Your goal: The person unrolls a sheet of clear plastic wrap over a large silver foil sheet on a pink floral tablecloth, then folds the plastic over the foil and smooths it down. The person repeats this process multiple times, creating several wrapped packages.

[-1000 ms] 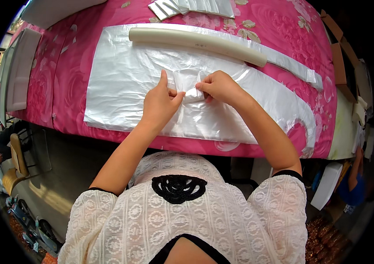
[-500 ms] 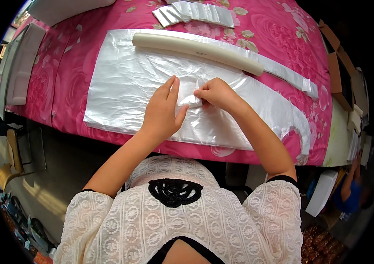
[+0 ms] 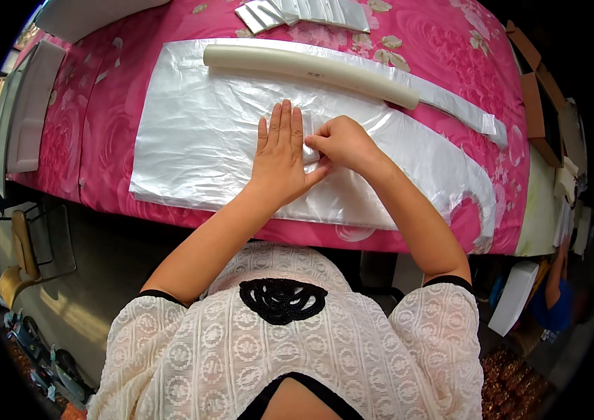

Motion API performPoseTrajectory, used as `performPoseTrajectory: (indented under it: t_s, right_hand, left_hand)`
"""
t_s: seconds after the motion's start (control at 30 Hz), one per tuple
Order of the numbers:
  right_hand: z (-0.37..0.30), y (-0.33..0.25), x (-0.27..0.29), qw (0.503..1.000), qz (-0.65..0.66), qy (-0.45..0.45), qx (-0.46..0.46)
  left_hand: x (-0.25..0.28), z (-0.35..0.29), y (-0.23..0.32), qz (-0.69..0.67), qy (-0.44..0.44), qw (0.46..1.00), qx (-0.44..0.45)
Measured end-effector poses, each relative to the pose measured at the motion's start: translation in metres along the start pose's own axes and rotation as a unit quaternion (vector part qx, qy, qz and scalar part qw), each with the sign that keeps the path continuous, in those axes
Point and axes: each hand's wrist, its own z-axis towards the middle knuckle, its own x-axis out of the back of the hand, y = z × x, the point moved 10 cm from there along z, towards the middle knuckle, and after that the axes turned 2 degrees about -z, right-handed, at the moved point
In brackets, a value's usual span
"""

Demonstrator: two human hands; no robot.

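Note:
A large shiny sheet of clear plastic film [image 3: 188, 143] lies over the pink flowered cloth, its surface wrinkled. On it, a small folded piece of plastic film [image 3: 309, 157] sits between my hands, mostly covered by them. My left hand [image 3: 280, 162] lies flat on this piece, fingers stretched out and thumb spread toward the right hand. With fingertips pinched together, my right hand [image 3: 346, 145] grips the small piece's right edge. A long cream tube [image 3: 311, 71] rests across the film, just beyond my fingers.
Several flat folded plastic packets [image 3: 311, 12] overlap at the far side of the pink flowered cloth [image 3: 111, 105]. A narrow plastic strip [image 3: 458, 115] extends right of the tube. An open cardboard box [image 3: 543, 119] stands at the right edge. Another person's blue sleeve [image 3: 552, 308] shows lower right.
My left hand has moved right and flattened over the small folded piece, its fingers now pointing away from me. My right hand keeps its pinch in nearly the same place.

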Motion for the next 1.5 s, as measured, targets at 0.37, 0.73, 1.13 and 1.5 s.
performPoseTrajectory:
  t_s: [0.37,0.73,1.13,1.5]
  right_hand:
    - [-0.047,-0.017,0.020,0.952,-0.196,0.223,0.071]
    - [-0.044,-0.003,0.023,0.972,-0.167,0.163,0.010]
    - [-0.046,-0.002,0.022,0.977,-0.147,0.155,0.008]
    - [-0.053,-0.056,0.024,0.927,-0.196,0.235,0.218]
  left_hand:
    - [-0.002,-0.001,-0.001,0.027,0.005,1.000,-0.006]
    - [0.006,-0.037,0.018,0.014,-0.058,0.990,-0.127]
    - [0.035,-0.070,-0.007,0.068,-0.022,0.981,-0.180]
    - [0.083,-0.101,-0.015,-0.155,-0.004,0.987,-0.035]
